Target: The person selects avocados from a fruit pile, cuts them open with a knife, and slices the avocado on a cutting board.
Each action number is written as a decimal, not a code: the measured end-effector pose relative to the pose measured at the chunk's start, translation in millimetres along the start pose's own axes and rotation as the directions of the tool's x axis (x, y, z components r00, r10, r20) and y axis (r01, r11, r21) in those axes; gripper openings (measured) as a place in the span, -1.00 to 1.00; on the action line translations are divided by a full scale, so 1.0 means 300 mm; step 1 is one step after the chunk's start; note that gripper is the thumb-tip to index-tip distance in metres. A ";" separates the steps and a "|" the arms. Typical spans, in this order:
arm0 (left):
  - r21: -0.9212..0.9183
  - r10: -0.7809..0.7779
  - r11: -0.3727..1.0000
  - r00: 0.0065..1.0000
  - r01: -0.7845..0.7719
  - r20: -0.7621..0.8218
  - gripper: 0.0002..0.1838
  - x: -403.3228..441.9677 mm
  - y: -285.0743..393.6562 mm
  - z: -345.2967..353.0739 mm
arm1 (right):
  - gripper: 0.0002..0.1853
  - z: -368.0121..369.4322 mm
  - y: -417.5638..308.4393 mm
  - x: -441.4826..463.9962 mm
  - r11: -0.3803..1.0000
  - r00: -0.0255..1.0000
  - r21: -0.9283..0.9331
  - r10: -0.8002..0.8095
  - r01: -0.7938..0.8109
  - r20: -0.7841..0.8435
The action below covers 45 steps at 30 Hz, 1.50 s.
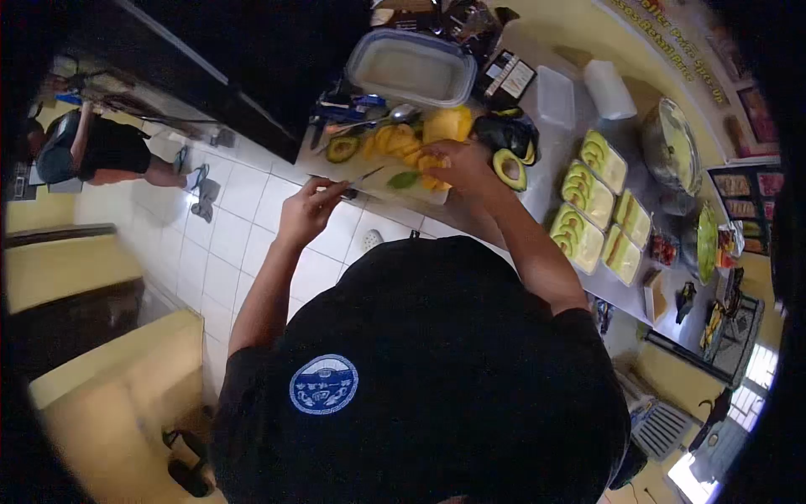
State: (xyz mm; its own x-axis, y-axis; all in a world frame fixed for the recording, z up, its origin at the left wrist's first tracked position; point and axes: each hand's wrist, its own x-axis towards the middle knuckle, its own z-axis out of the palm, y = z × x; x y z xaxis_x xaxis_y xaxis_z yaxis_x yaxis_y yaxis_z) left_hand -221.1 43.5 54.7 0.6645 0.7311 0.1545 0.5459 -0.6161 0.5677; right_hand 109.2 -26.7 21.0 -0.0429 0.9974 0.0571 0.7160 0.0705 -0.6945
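My left hand is closed around a small knife, its blade pointing over the near edge of a white cutting board. On the board my right hand has its fingers curled onto orange-yellow mango slices; the fingertips are partly hidden. A green piece of avocado lies between knife and right hand. A larger yellow mango piece sits behind. One avocado half rests at the left, and another avocado half with its pit lies right of my right hand.
A clear plastic tub stands behind the board. Trays of sliced avocado line the counter at right, near a large metal bowl and a white roll. Another person is at far left, across the tiled floor.
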 end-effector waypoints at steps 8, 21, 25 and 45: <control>0.077 0.205 0.974 0.975 -0.212 0.087 -0.74 0.069 -0.027 0.035 | -0.56 0.122 -0.077 0.104 0.926 0.942 -0.295 -0.141 0.234 0.304; 0.097 0.344 0.931 0.935 -0.351 0.086 -0.68 0.114 -0.068 0.092 | -0.64 0.157 -0.076 0.115 0.953 0.958 -0.247 -0.108 0.176 0.266; 0.092 0.335 0.935 0.938 -0.343 0.093 -0.68 0.112 -0.061 0.098 | -0.66 0.154 -0.070 0.122 0.984 0.964 -0.141 -0.074 0.113 0.257; 0.159 0.383 0.905 0.918 -0.395 0.101 -0.68 0.101 -0.093 0.164 | -0.73 0.112 -0.163 0.111 0.952 0.958 -0.220 -0.159 0.212 0.237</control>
State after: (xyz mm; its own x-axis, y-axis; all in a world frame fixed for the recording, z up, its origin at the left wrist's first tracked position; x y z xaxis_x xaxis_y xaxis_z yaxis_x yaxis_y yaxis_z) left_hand -191.2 68.4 3.7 0.8709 0.4057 0.2773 0.3128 -0.8929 0.3240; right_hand 49.2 3.3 32.8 -0.3199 0.9474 -0.0051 0.8262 0.2763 -0.4910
